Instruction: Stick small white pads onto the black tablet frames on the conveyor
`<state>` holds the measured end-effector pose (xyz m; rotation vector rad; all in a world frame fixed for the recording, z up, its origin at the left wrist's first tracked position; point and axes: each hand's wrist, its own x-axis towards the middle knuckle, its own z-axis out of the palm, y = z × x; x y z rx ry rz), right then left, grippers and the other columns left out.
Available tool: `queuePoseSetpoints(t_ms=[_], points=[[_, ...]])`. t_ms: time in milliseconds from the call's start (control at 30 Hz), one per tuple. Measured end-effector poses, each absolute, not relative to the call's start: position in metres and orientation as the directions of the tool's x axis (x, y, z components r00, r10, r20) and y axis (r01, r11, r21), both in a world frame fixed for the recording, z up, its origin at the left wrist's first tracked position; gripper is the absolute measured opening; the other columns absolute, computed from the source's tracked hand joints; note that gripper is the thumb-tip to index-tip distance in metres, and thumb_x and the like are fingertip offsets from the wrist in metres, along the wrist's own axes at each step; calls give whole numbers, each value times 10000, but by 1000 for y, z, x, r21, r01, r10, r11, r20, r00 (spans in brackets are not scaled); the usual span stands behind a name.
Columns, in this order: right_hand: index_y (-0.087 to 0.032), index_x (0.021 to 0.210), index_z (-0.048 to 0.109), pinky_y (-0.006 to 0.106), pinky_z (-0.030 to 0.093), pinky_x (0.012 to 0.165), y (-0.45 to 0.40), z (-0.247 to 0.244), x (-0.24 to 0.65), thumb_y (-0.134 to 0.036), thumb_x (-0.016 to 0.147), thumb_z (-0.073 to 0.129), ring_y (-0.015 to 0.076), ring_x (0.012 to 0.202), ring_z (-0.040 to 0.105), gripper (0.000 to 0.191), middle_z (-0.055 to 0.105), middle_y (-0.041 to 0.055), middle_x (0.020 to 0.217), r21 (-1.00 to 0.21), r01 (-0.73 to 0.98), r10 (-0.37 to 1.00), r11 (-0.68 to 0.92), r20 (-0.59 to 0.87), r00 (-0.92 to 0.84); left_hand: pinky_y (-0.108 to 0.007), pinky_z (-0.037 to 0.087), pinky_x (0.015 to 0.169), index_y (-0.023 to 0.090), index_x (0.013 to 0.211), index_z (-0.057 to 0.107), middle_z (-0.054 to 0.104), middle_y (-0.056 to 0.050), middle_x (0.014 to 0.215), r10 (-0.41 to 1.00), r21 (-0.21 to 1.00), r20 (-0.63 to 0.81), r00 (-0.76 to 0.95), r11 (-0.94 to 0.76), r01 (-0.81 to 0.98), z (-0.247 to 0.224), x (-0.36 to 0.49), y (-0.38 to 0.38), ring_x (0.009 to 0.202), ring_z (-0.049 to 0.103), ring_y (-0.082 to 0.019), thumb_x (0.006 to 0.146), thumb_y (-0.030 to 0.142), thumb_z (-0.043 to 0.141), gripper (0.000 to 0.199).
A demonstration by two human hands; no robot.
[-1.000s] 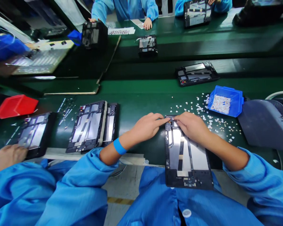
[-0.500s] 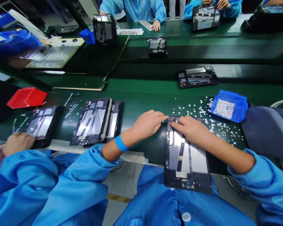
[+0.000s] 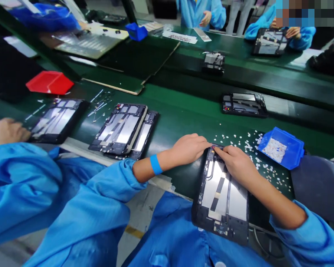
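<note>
My view has swung, so the green tabletop [image 3: 180, 118] now slopes down toward the right of the frame. At the left sits a glossy, angular red bin [image 3: 49, 83] in hard plastic; below it a co-worker's hand [image 3: 8, 131] lies beside an opened slab, and pale, stick-thin strips [image 3: 100, 107] are strewn farther right. Next comes a leaning pair [image 3: 121, 128] of black-framed slabs with smooth silvery panels. At upper centre, the black stack has gone from its spot beside the small blue tray [image 3: 136, 32]; I cannot tell where it is.

Right of centre, the left hand [image 3: 188, 149] has its fingertips bunched at the tablet's top-left corner; I cannot tell whether they pinch anything. The tablet [image 3: 224, 200] lies at lower centre, overhanging the tabletop's near edge: matte black frame, mirror-like panels, flat dark ribbon. The right hand [image 3: 238, 163] is partly curled, its index finger still on that corner, apparently pressing; any grip is hidden from me. Both hands stay close at the same spot, so I judge the fine work there unfinished.

Farther right, papery flakes [image 3: 249, 147] scatter toward a tilted, shiny blue bin [image 3: 297, 148] heaped with more, beside a dull grey machine [image 3: 317, 185].
</note>
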<state>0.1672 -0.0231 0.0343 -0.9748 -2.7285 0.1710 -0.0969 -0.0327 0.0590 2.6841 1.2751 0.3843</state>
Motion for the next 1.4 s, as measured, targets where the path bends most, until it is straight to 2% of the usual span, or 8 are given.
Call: queuePoseSetpoints(t_ms=[300, 500, 667, 800, 900, 1100, 1300, 1400], points=[[-164, 1434, 642, 360, 523, 813, -24, 39, 169, -145, 1054, 383, 243, 875, 600, 460, 693, 124, 1061, -117, 609, 620, 784, 181, -763, -366, 458, 768, 217, 1372, 655, 745, -84, 1186, 718, 124, 200, 667, -693, 710, 55, -92, -33, 937, 642, -231, 1043, 216, 519, 356], [-196, 1300, 723, 400, 558, 904, -25, 41, 162, -149, 1037, 405, 247, 979, 657, 415, 727, 122, 1082, -319, 595, 674, 738, 316, -667, -364, 392, 696, 138, 1301, 663, 726, -116, 1063, 681, -5, 138, 719, -726, 688, 64, -86, -36, 902, 602, -234, 1069, 184, 455, 315], [-241, 1211, 752, 429, 570, 890, -87, 69, 207, -215, 1003, 516, 249, 990, 700, 316, 758, 102, 1065, -523, 604, 793, 601, 483, -371, -359, 412, 689, 167, 1232, 688, 727, -105, 1006, 612, 56, 135, 779, -790, 610, 77, -86, -27, 817, 592, -224, 1020, 167, 489, 291], [-248, 1013, 743, 326, 545, 686, -150, 66, 287, -329, 944, 648, 174, 712, 653, 142, 703, 17, 790, -850, 515, 925, 117, 281, 255, -375, 452, 677, 255, 1196, 707, 749, -62, 975, 536, 44, 268, 801, -837, 546, 64, -98, -6, 754, 595, -244, 959, 200, 434, 366], [-235, 861, 626, 219, 415, 483, -174, 50, 356, -458, 785, 791, 93, 505, 491, 287, 549, -73, 625, -997, 41, 663, -63, -11, 748, -410, 505, 710, 339, 1207, 706, 760, -30, 1016, 557, 167, 392, 733, -826, 538, 51, -103, 11, 823, 650, -286, 946, 332, 449, 366], [-192, 840, 608, 178, 321, 372, -165, 20, 417, -530, 603, 867, 76, 453, 482, 488, 599, -36, 658, -945, -298, 612, -134, -316, 725, -457, 553, 805, 455, 1168, 720, 756, 24, 1026, 705, 319, 410, 578, -705, 633, 81, -87, -3, 926, 672, -324, 918, 426, 482, 347], [-207, 722, 535, 137, 290, 367, -163, 19, 409, -362, 605, 851, 55, 453, 434, 371, 524, -72, 569, -942, -318, 635, -109, -312, 707, -465, 556, 805, 453, 1147, 696, 764, 11, 1047, 730, 308, 373, 573, -680, 666, 95, -85, -27, 939, 714, -310, 961, 435, 460, 301], [-203, 704, 560, 146, 330, 378, -173, 27, 380, -368, 638, 846, 58, 451, 448, 337, 540, -63, 563, -947, -296, 657, -120, -300, 691, -440, 592, 792, 400, 1087, 721, 773, 20, 1051, 784, 401, 343, 517, -620, 674, 99, -82, -37, 921, 739, -276, 970, 390, 516, 236]])
